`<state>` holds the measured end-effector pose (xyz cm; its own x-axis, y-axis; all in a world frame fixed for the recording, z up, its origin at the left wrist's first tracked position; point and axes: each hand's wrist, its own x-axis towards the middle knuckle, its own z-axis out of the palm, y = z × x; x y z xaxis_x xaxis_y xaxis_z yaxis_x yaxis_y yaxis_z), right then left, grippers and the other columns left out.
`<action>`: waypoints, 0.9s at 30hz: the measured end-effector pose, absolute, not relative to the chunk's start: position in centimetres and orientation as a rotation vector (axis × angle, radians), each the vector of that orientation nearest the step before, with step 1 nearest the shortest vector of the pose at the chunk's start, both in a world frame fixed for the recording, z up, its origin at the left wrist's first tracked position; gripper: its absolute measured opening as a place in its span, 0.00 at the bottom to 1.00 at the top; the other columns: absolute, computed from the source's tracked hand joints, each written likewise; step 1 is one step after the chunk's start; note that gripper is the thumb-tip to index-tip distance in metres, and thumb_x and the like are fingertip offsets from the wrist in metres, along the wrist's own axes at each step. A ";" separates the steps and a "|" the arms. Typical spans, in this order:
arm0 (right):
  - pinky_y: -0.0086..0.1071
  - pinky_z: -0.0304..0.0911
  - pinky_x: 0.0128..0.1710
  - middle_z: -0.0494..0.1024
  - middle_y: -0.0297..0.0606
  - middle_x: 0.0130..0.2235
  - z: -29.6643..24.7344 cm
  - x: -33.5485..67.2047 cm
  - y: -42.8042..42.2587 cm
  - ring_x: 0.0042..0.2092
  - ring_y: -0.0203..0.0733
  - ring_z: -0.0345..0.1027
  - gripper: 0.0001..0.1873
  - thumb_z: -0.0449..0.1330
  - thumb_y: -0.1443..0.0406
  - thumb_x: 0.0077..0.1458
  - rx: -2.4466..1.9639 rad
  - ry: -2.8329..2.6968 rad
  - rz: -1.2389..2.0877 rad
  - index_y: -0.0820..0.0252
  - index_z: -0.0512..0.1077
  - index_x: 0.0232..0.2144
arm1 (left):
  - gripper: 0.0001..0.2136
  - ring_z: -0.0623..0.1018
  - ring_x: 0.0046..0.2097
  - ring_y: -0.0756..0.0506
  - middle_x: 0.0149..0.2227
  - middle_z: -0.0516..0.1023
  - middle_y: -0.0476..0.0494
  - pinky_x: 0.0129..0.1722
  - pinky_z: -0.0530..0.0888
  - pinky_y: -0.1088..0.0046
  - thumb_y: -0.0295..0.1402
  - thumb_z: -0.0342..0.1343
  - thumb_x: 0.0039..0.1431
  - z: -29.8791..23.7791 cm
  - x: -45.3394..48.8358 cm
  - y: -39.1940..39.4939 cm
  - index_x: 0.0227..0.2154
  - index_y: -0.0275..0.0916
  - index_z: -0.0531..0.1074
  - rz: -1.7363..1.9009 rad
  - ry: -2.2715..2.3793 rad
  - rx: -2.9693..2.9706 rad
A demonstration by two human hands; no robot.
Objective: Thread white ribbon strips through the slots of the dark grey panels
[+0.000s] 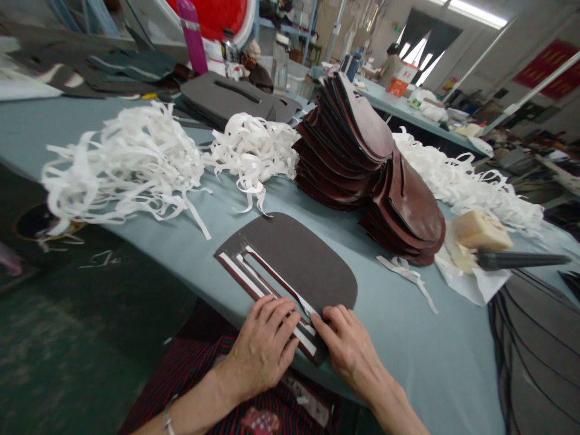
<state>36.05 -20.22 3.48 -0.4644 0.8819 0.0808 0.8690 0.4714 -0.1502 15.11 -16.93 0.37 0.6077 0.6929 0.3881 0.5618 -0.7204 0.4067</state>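
Note:
A dark grey rounded panel (pixel 299 254) lies flat at the table's near edge. Along its near side runs a dark red-brown leather piece (pixel 233 281) with white strips (pixel 281 279) bordering a long narrow slot. My left hand (pixel 267 338) rests flat over the leather piece, fingers stretched out and side by side. At the right end of the slot, my right hand (pixel 348 344) presses with its thumb while the other fingers are curled in. Whatever may be between those fingertips is hidden.
Beyond the panel stands a fanned stack of brown leather pieces (pixel 362 139). Curled white strip heaps (pixel 131 163) lie left and behind. To the right are a yellowish block (pixel 483 229), a black-handled tool (pixel 521 260) and dark cords (pixel 507 338). Bottles (pixel 281 60) stand at the back.

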 end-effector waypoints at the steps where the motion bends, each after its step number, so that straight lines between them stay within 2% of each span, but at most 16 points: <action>1: 0.37 0.61 0.37 0.68 0.45 0.41 3.3 36.2 -20.3 0.38 0.43 0.58 0.18 0.46 0.73 0.60 -1.524 -2.538 0.148 0.61 0.68 0.50 | 0.15 0.66 0.55 0.40 0.51 0.71 0.38 0.59 0.60 0.52 0.32 0.50 0.60 0.3 15.1 -16.9 0.49 0.37 0.68 0.781 1.034 2.591; 5: 0.38 0.61 0.38 0.68 0.46 0.44 3.0 36.4 -20.6 0.40 0.44 0.57 0.20 0.46 0.73 0.61 -1.520 -2.513 0.149 0.63 0.65 0.53 | 0.15 0.66 0.56 0.40 0.52 0.70 0.39 0.60 0.59 0.52 0.33 0.50 0.60 0.1 15.3 -16.9 0.49 0.37 0.68 0.776 1.046 2.583; 11: 0.38 0.62 0.38 0.68 0.45 0.41 3.3 35.9 -21.0 0.39 0.43 0.59 0.16 0.44 0.74 0.60 -1.511 -2.411 0.210 0.62 0.68 0.45 | 0.15 0.65 0.56 0.40 0.52 0.69 0.39 0.60 0.58 0.52 0.32 0.50 0.60 0.1 15.1 -16.8 0.50 0.38 0.68 0.746 1.033 2.596; 14: 0.41 0.63 0.41 0.69 0.44 0.42 3.1 36.4 -20.8 0.43 0.45 0.61 0.13 0.45 0.75 0.59 -1.516 -2.303 0.149 0.61 0.68 0.40 | 0.15 0.65 0.56 0.40 0.52 0.69 0.39 0.60 0.59 0.52 0.32 0.50 0.60 0.3 15.0 -16.9 0.50 0.40 0.68 0.752 1.034 2.591; 16: 0.45 0.62 0.46 0.68 0.46 0.46 2.7 37.0 -20.5 0.49 0.48 0.60 0.13 0.47 0.73 0.59 -1.577 -2.220 0.036 0.62 0.66 0.43 | 0.15 0.66 0.56 0.41 0.51 0.69 0.40 0.60 0.58 0.52 0.31 0.50 0.60 0.7 15.0 -17.1 0.49 0.40 0.68 0.763 1.043 2.568; 18: 0.47 0.61 0.48 0.68 0.48 0.49 2.2 37.6 -20.1 0.52 0.50 0.60 0.16 0.50 0.70 0.59 -1.634 -2.185 -0.057 0.62 0.62 0.51 | 0.15 0.66 0.56 0.41 0.51 0.69 0.40 0.60 0.57 0.51 0.31 0.50 0.60 1.2 14.9 -17.3 0.50 0.41 0.68 0.756 1.063 2.546; 23: 0.45 0.65 0.42 0.72 0.48 0.44 1.5 36.4 -20.8 0.45 0.50 0.65 0.21 0.54 0.66 0.59 -1.586 -2.182 -0.169 0.63 0.61 0.54 | 0.15 0.63 0.58 0.39 0.53 0.68 0.40 0.60 0.53 0.48 0.31 0.50 0.58 2.2 12.8 -16.4 0.49 0.43 0.68 0.734 1.218 2.477; 27: 0.40 0.67 0.39 0.75 0.45 0.39 1.6 32.9 -23.1 0.39 0.46 0.69 0.21 0.55 0.67 0.57 -1.446 -2.225 -0.059 0.63 0.62 0.53 | 0.14 0.63 0.57 0.38 0.53 0.67 0.39 0.58 0.55 0.48 0.30 0.50 0.58 2.1 9.3 -13.9 0.47 0.43 0.68 0.729 1.438 2.440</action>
